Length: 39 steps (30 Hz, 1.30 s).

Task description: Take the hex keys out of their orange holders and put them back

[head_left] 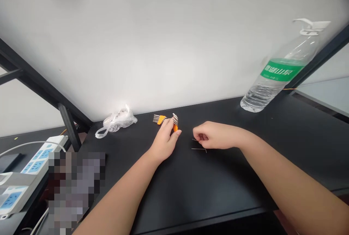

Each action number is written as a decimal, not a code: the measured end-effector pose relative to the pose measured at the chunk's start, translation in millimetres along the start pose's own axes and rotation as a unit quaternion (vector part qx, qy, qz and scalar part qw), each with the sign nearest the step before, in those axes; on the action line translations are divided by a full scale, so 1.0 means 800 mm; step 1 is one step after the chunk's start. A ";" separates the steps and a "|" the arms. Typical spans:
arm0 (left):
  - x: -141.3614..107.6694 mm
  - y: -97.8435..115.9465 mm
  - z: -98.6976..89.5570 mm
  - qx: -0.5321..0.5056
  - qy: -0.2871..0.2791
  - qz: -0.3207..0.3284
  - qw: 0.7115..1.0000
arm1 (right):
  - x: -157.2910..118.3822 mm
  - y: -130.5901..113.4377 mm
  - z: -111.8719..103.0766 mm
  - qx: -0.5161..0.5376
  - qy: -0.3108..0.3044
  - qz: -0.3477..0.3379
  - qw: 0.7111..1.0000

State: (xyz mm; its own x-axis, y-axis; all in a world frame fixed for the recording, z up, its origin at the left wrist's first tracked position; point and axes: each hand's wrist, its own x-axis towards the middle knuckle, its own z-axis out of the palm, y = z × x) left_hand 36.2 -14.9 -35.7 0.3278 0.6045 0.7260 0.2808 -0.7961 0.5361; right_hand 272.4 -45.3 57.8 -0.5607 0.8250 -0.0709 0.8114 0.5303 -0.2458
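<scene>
My left hand point(165, 140) is closed around a hex key set point(161, 119), whose silver keys sit in an orange holder. The keys' straight ends point left and their bent ends stick up above my fingers. To its right, my right hand point(208, 134) is held low over the black table with thumb and fingertips pinched. A thin metal end of a hex key point(194, 140) shows at those fingertips; the rest is hidden by the hand. Just below it, a loose L-shaped hex key point(198, 149) lies on the tabletop, apart from the fingers.
A large water bottle point(283, 69) with a green label stands at the back right. A crumpled clear plastic bag point(120, 119) lies near the wall on the left. Beyond the table's left edge are a white power strip point(36, 166) and cables. Black metal frame bars point(35, 78) rise on both sides.
</scene>
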 end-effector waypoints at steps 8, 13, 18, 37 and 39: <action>0.000 -0.001 0.003 0.011 0.001 0.014 1.000 | 0.015 -0.014 0.017 0.285 0.138 -0.053 0.947; 0.000 -0.002 0.003 0.016 0.007 0.029 0.999 | 0.023 -0.013 0.026 0.322 0.116 -0.037 0.939; -0.002 -0.004 0.005 0.019 0.012 0.045 0.999 | 0.024 -0.015 0.027 0.337 0.122 -0.033 0.933; -0.002 -0.002 0.002 0.057 0.022 0.044 0.997 | 0.027 -0.013 0.026 0.402 0.124 0.014 0.907; -0.002 -0.002 0.003 0.059 0.026 0.045 0.997 | 0.027 -0.012 0.027 0.413 0.123 0.017 0.902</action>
State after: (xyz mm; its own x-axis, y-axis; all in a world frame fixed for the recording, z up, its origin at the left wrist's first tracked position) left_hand 37.2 -14.2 -38.7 0.3099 0.5264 0.7918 0.3583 -0.8360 0.4155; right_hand 249.0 -36.4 38.0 -0.4016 0.9103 0.1001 0.3701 0.2613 -0.8915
